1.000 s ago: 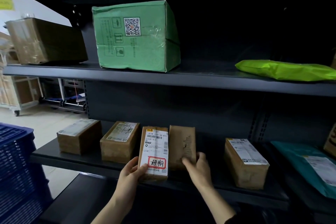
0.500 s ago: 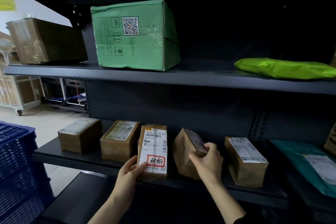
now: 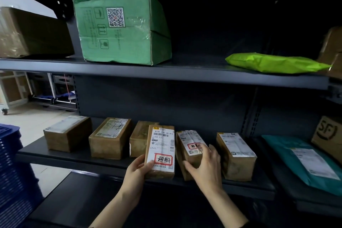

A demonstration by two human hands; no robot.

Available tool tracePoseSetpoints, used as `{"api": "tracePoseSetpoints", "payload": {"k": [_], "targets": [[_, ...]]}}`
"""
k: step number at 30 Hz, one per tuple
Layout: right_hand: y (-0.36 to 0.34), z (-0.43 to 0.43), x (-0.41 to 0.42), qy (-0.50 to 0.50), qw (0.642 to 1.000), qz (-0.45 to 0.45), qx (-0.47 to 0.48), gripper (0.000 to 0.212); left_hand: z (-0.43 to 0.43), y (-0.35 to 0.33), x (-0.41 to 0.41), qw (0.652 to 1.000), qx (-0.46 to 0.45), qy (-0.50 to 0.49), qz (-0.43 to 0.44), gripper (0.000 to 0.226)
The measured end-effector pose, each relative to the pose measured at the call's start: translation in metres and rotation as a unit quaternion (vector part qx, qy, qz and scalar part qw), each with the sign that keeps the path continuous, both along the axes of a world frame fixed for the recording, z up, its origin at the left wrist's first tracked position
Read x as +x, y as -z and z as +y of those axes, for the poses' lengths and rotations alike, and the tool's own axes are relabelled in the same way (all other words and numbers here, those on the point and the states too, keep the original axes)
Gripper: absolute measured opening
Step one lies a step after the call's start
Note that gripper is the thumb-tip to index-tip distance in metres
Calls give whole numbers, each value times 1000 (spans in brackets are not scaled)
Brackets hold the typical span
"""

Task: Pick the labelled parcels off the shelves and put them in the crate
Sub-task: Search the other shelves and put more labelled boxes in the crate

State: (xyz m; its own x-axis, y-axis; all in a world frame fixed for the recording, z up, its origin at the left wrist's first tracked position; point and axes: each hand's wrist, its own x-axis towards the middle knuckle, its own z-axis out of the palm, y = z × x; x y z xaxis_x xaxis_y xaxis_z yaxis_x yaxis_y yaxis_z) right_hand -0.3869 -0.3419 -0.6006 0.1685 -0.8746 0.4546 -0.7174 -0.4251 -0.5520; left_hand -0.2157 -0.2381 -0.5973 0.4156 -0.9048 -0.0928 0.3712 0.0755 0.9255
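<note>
My left hand [image 3: 137,169] grips a brown parcel [image 3: 160,151] tilted up at the front of the lower shelf [image 3: 74,155]; its white label with a red-framed stamp faces me. Beside it on the right lies a second brown parcel [image 3: 188,143] with a similar red-stamped label on top. My right hand [image 3: 204,163] holds that parcel by its front end. Several more brown parcels stand along the same shelf: one [image 3: 67,132] at the left, one [image 3: 110,137] beside it, one [image 3: 138,138] behind the held parcel and one [image 3: 236,154] on the right. The blue crate [image 3: 13,168] is at the left edge.
The upper shelf [image 3: 166,74] carries a large green box [image 3: 120,26], a brown box [image 3: 31,32] at the left and a lime-green bag [image 3: 275,63]. A teal mailer [image 3: 303,161] and an SF box [image 3: 328,135] lie at the lower right. A dark bottom shelf [image 3: 74,200] juts out below.
My right hand has turned the second parcel over so that its stamped label now faces up. My left hand still holds the first parcel, and the view has shifted right.
</note>
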Motion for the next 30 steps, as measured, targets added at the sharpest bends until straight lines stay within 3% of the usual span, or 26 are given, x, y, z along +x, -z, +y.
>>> {"api": "tracePoseSetpoints", "payload": {"k": [4,9,13,22,30], "targets": [[-8,-3,7,51,995,-19,81,114,0,-3,-2,1000,-2,-5,-5,41],[-11,-5,13,79,990,-18,117,100,-3,0,-1,1000,7,-11,-4,51],[-8,3,8,62,991,-41,109,89,-3,-3,-3,1000,26,-5,16,44],[-79,42,6,52,987,-46,146,106,27,-78,3,991,112,-8,67,54],[-175,114,0,-17,978,-35,207,109,113,-172,-3,981,183,-48,48,25]]}}
